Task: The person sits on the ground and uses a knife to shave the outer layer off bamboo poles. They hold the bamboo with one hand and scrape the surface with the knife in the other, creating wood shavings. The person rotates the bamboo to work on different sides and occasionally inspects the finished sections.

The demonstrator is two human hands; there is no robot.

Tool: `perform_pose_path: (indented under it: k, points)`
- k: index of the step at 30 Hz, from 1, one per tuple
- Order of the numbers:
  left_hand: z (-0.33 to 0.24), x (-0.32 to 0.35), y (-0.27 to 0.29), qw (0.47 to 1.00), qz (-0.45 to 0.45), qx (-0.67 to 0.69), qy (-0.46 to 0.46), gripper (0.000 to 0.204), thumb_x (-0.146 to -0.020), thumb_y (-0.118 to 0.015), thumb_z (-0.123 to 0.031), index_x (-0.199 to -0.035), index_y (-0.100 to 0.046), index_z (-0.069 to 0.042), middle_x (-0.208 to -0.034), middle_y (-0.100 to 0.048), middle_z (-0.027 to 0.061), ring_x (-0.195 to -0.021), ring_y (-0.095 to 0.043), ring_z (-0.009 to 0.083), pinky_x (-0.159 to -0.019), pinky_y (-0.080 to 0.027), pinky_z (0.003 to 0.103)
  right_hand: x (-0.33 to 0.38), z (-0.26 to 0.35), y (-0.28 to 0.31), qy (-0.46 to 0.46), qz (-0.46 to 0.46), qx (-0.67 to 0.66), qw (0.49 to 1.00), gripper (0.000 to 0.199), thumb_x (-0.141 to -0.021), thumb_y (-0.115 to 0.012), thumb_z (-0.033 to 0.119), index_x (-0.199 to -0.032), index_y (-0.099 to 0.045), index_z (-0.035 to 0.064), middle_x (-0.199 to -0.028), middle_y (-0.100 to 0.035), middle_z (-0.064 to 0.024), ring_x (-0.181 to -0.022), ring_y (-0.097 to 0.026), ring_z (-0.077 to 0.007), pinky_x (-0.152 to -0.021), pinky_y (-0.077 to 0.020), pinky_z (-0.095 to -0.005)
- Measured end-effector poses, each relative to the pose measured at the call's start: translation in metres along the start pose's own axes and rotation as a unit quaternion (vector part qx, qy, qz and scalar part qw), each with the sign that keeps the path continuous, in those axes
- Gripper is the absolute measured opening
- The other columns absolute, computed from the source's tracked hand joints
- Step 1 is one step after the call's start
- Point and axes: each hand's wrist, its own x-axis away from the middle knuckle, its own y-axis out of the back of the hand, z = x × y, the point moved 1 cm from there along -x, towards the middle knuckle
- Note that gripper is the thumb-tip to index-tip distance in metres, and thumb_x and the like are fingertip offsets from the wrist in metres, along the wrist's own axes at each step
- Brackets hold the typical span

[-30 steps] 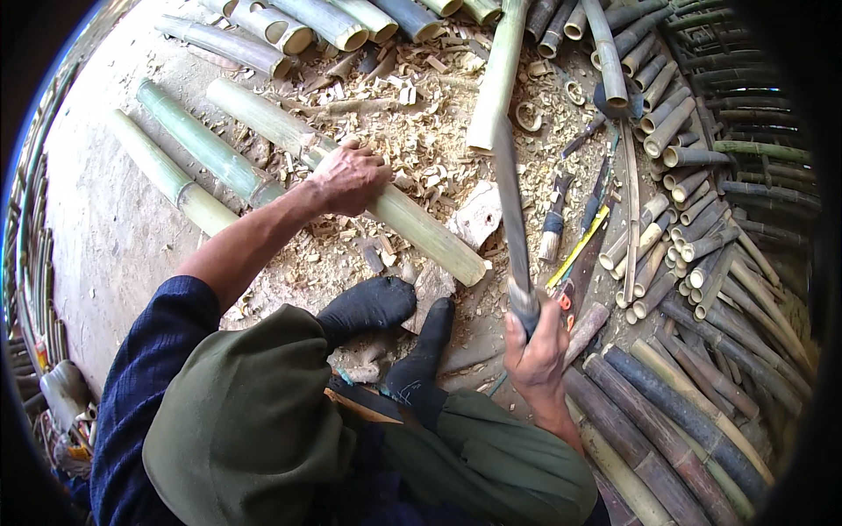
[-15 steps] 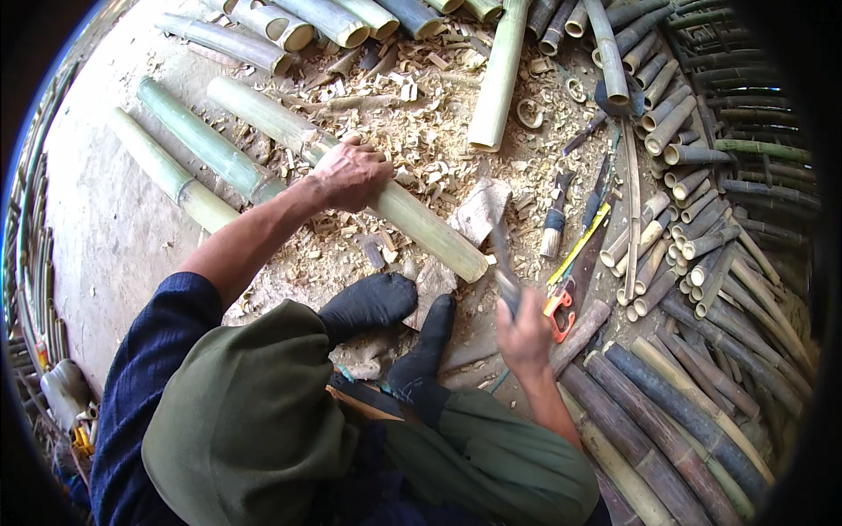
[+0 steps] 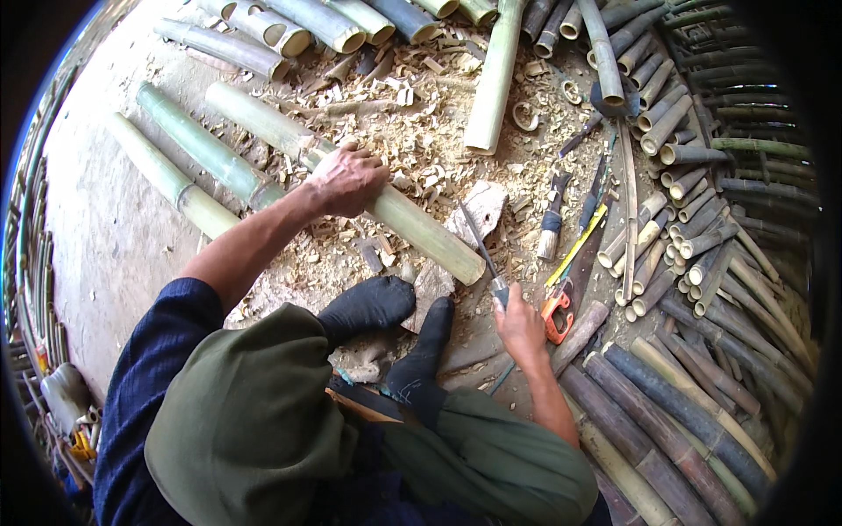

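Note:
My left hand (image 3: 351,180) is wrapped over the middle of a pale green bamboo pole (image 3: 425,232), which slants from the upper left down toward the right. Its near end lies just left of a long, narrow-bladed knife (image 3: 481,241). My right hand (image 3: 521,323) grips this knife by its grey handle, the blade pointing up and away past the pole's end. A pale wooden block (image 3: 478,210) sits under the far part of the blade. Two more green bamboo poles (image 3: 197,145) (image 3: 167,171) lie to the left, partly behind my left forearm.
Wood shavings (image 3: 430,131) cover the floor ahead. On the right lie an orange-handled saw (image 3: 557,316), a chisel-like tool (image 3: 553,219) and stacked bamboo (image 3: 675,421). Another bamboo pole (image 3: 495,88) stretches toward me from the back. My feet in dark socks (image 3: 373,307) rest near the pole.
The knife, blurred earlier, is now sharp and tilted further left, its blade beside the pole's end. My right hand has shifted slightly. My left hand keeps its hold.

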Motion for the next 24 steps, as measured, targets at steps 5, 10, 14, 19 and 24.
perform_pose_path:
  k: [5,10,14,19,24]
  points:
    - [0.013,0.028,-0.013,0.992,-0.118,-0.035,-0.009,0.021,-0.091,-0.076,-0.025,-0.101,-0.066,-0.010,-0.092,-0.068,0.0064,-0.090,-0.067,0.0223,-0.091,-0.052,0.043,-0.008,0.047,0.068,0.089,-0.067,-0.138,0.984,0.026,-0.104,-0.067,0.024,-0.108,-0.055,0.0018,-0.084,-0.070,-0.0282,-0.075,-0.071,-0.0505,-0.063,-0.0546,-0.0547]
    - [0.006,0.030,-0.011,0.986,-0.160,-0.050,-0.021,0.025,-0.090,-0.077,-0.025,-0.106,-0.066,-0.010,-0.093,-0.066,0.0073,-0.092,-0.067,0.0234,-0.090,-0.052,0.042,0.005,0.045,0.049,0.106,-0.125,-0.165,0.973,0.025,-0.103,-0.070,0.023,-0.109,-0.055,0.0028,-0.084,-0.070,-0.0259,-0.074,-0.073,-0.0468,-0.064,-0.0563,-0.0552]
    - [0.013,0.016,-0.015,0.983,-0.172,-0.054,-0.024,0.025,-0.092,-0.076,-0.026,-0.107,-0.065,-0.010,-0.096,-0.067,0.0073,-0.094,-0.066,0.0228,-0.091,-0.053,0.042,-0.021,0.026,0.038,0.018,0.015,-0.029,0.999,0.026,-0.104,-0.069,0.025,-0.108,-0.056,0.0027,-0.090,-0.073,-0.0283,-0.077,-0.073,-0.0493,-0.065,-0.0574,-0.0576]
    - [0.016,0.046,-0.018,0.984,-0.162,-0.068,0.003,0.027,-0.084,-0.078,-0.023,-0.105,-0.065,-0.010,-0.096,-0.065,0.0077,-0.093,-0.065,0.0240,-0.089,-0.052,0.043,-0.002,0.080,0.092,0.159,-0.133,-0.220,0.953,0.025,-0.103,-0.071,0.021,-0.110,-0.057,0.0016,-0.080,-0.069,-0.0265,-0.073,-0.072,-0.0465,-0.062,-0.0550,-0.0540]
    - [0.008,0.026,-0.008,0.980,-0.189,-0.056,-0.034,0.023,-0.092,-0.072,-0.026,-0.106,-0.064,-0.010,-0.095,-0.065,0.0070,-0.094,-0.065,0.0240,-0.091,-0.050,0.043,-0.017,0.032,0.023,0.033,-0.031,-0.063,0.997,0.032,-0.103,-0.070,0.031,-0.105,-0.056,0.0020,-0.075,-0.069,-0.0281,-0.070,-0.072,-0.0486,-0.059,-0.0555,-0.0565]
